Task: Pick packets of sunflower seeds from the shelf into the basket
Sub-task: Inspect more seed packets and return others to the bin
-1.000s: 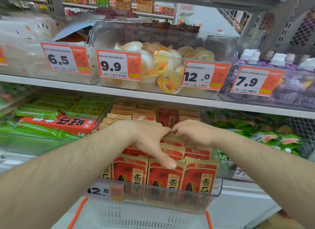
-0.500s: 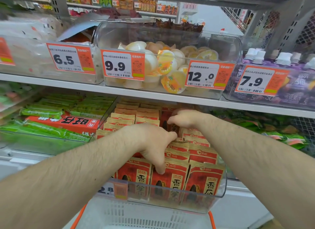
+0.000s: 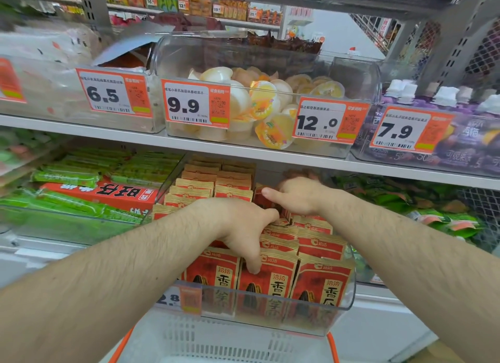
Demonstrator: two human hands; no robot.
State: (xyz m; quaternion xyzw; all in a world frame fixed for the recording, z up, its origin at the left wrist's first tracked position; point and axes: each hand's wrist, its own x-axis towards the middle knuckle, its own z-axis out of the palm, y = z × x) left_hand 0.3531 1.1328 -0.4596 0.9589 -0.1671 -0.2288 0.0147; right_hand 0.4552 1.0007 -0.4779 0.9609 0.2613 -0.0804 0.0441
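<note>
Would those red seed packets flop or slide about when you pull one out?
The seed packets look like thin foil pouches, so probably light and bendy. They stand packed in the bin, so neighbours may lift too. The glossy surface might slip under the left hand.

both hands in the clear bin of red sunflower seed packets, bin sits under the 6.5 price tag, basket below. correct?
Not quite. In the head view the clear bin sits under the 9.9 tag and 12.0 tag, not 6.5. Left hand and right hand are among the packets; the basket is below.

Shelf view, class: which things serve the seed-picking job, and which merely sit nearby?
Job: sunflower seed packets; clear bin; basket; left hand; right hand.
Nearby: jelly cups; green snack packs; purple pouches; price tags.
</note>
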